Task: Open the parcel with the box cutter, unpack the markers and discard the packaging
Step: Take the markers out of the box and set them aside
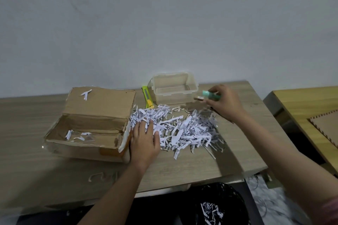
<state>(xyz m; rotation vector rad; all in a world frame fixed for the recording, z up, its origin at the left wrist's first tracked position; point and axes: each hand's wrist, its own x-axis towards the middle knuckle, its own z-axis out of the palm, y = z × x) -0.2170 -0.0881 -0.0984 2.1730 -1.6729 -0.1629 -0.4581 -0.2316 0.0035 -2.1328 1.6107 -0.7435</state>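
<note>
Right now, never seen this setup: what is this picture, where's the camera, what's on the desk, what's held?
No robot here: a person works with bare hands, filmed by one wide-angle camera worn on the head, looking down at a wooden table. The left hand lies flat on a pile of shredded paper. The right hand has its grip on a mint-green marker, near a clear plastic bin. At left an opened cardboard box holds a few shreds. A green and yellow box cutter lies between box and bin.
</note>
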